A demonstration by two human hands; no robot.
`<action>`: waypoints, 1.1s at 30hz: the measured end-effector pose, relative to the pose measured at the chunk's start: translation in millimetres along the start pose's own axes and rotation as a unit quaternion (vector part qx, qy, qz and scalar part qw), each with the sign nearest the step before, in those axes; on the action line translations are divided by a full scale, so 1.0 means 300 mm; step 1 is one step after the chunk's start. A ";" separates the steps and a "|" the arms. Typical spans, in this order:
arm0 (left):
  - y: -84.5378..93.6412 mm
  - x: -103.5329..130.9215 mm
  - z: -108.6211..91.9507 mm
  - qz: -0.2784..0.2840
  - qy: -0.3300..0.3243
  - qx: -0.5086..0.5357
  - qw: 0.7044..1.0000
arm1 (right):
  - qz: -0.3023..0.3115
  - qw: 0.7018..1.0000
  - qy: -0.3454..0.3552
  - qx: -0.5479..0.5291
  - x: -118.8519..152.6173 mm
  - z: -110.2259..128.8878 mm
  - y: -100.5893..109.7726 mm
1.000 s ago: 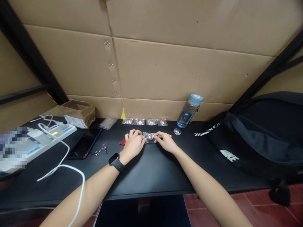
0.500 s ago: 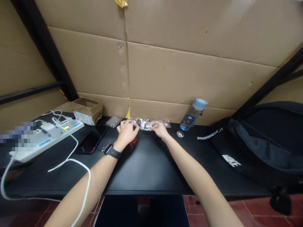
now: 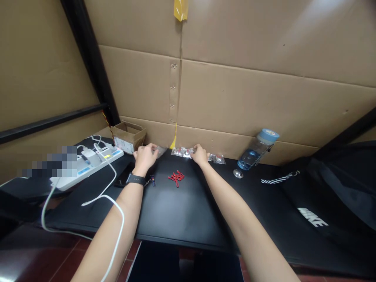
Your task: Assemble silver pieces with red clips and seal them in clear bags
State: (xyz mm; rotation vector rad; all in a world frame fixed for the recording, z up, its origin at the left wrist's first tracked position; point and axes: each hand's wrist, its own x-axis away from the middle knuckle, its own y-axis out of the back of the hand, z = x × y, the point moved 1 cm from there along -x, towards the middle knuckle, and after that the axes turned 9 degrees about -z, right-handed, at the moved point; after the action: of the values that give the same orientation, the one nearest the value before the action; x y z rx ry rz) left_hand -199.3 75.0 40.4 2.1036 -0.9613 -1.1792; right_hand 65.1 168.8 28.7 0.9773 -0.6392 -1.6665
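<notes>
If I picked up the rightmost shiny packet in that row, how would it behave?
The packet would probably feel slick, given its glossy clear wrapping. Its thin edges would likely bend and crinkle, while the round silvery piece inside looks stiffer.

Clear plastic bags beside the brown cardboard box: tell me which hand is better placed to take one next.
Probably the left hand: it is right at the clear plastic bags, while the right hand is farther off, at the row of silver discs in clear wrappers.
</notes>
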 end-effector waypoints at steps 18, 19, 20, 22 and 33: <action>0.061 0.025 -0.064 -0.265 0.044 0.077 0.960 | -0.086 0.992 0.078 -0.056 0.096 -0.291 0.262; 0.073 0.031 -0.085 -0.280 0.024 0.086 0.956 | -0.090 0.989 0.090 -0.070 0.094 -0.347 0.299; 0.081 0.042 -0.112 -0.290 -0.001 0.096 0.952 | -0.077 0.987 0.108 -0.090 0.091 -0.406 0.337; 0.084 0.080 -0.181 -0.292 -0.061 0.114 0.948 | -0.025 0.983 0.136 -0.117 0.088 -0.531 0.415; -0.119 0.410 -0.517 0.063 -0.348 0.185 0.917 | 0.060 0.991 0.089 -0.073 0.115 -0.865 0.526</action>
State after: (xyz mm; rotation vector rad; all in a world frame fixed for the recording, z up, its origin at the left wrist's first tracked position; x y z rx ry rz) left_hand -7.3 15.9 27.1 1.8471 -1.7248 -1.8460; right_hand 363.0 102.7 9.4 0.9504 -0.4408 -1.4793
